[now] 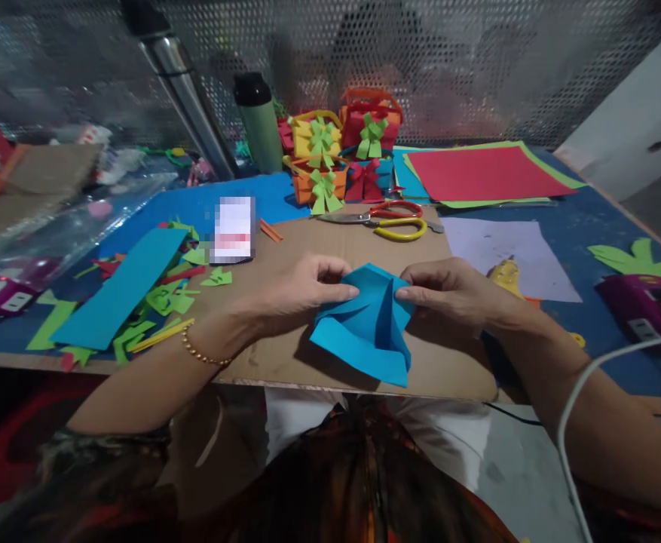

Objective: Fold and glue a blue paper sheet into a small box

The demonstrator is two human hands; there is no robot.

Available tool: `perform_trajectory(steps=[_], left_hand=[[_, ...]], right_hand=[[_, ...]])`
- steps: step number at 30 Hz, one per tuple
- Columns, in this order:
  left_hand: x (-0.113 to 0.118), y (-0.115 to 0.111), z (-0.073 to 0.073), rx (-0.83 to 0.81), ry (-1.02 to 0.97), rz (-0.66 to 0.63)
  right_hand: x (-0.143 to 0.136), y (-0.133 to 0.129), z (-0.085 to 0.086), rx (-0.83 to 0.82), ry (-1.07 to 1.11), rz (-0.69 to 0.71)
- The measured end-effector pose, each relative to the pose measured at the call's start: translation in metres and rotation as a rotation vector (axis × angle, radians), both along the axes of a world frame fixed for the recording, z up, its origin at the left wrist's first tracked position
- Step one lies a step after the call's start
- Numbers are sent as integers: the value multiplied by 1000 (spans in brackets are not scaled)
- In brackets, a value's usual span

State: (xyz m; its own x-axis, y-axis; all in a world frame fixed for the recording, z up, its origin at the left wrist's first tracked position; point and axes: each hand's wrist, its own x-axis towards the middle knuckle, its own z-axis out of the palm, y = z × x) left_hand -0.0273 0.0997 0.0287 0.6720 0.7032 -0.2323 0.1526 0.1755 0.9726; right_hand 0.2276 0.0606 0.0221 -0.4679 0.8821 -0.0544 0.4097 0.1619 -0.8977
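Note:
A folded blue paper [364, 339] hangs between my two hands over a brown cardboard sheet [273, 354]. Its creases stand up in the middle, and a wide flap spreads toward me. My left hand [313, 290] pinches its upper left edge between thumb and fingers. On the upper right edge, my right hand [440, 290] is closed in a pinch, thumb on top. Beyond the paper lie scissors [387, 219] with one red and one yellow handle.
Small paper baskets [319, 185] with bows stand at the back, beside a green bottle [259, 124] and a steel flask [188, 98]. Coloured sheets [488, 173] are stacked back right. Green scraps [166, 298] and a blue strip [120, 286] lie left. A white cable [567, 415] curves near my right forearm.

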Motion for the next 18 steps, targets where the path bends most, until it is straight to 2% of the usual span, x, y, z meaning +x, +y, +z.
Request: perform_trajectory(steps=[2,4,8,13,18], left_hand=[[0,-2,0,133,59,31],[0,-4,-1,194,86,36],[1,-4,-5,181,46,40],[3,-5,-3,287,150,87],[6,-7,3,210,198,52]], right_hand=[[-3,-3,0,-14,25,-49],[-5,-5,-1,-32,33,-94],[-8,-7,0,-3,14,-109],[-8,-7,-1,5,1,-107],[-6,-7,-6,75,-19,-114]])
